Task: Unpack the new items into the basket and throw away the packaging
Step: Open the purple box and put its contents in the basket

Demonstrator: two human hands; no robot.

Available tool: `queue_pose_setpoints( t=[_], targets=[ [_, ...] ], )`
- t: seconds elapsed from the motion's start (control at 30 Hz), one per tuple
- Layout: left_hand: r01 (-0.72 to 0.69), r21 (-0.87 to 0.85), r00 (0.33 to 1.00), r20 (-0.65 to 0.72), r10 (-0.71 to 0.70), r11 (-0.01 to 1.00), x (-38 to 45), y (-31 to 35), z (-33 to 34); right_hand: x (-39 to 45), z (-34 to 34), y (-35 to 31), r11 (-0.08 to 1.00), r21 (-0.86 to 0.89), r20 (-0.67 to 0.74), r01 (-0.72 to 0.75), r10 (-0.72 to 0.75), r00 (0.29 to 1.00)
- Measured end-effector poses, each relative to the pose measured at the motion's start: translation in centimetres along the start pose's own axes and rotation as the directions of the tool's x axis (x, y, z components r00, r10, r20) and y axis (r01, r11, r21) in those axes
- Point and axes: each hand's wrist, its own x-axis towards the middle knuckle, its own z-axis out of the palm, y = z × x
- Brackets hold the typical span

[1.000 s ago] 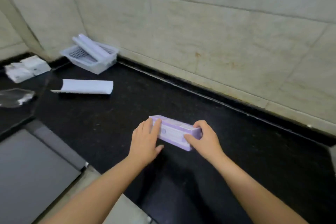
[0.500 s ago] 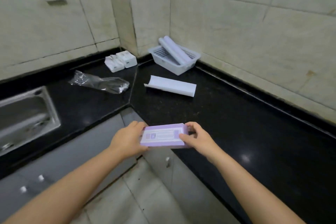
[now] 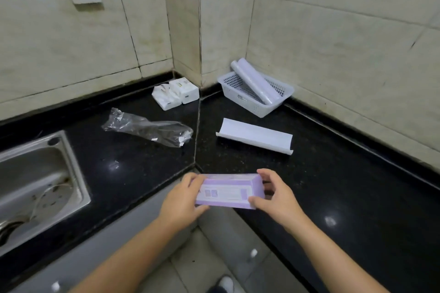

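Your left hand [image 3: 181, 200] and right hand [image 3: 276, 197] grip the purple box [image 3: 229, 191]. Two white rolls [image 3: 254, 83] lie in the basket [image 3: 256, 98].

Purple box held in both hands over the counter's inner corner

Left hand [image 3: 181, 200] and right hand [image 3: 276, 197] grip the purple box [image 3: 229, 191] by its ends; at 12 o'clock a curled white sheet [image 3: 254, 135], at 1 o'clock a white basket [image 3: 240, 95] holding rolls [image 3: 253, 81], and at 10 o'clock a clear wrapper [image 3: 147, 129].

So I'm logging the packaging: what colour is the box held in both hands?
Light purple box with a white label panel, clearest in the head view.
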Motion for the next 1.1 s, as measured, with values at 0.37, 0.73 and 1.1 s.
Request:
queue_pose_setpoints(
  t=[0.37,0.73,1.1],
  targets=[
    [-0.155,-0.071,0.812,0.560,0.168,0.985,16.0,-2.1,-0.6,11.9,-3.4,-1.0,0.908,-0.372,0.231,0.194,-0.112,0.967],
    [-0.268,-0.321,0.697,0.586,0.413,0.908,21.9,-1.3,3.4,10.6,-4.1,3.1,0.953,-0.301,0.082,0.020,0.005,0.997],
    [-0.482,-0.350,0.460,0.679,0.572,0.804,22.9,-1.2,3.7,7.2,-1.5,2.7,0.976,-0.191,-0.050,-0.104,0.096,0.994]
  ],
)
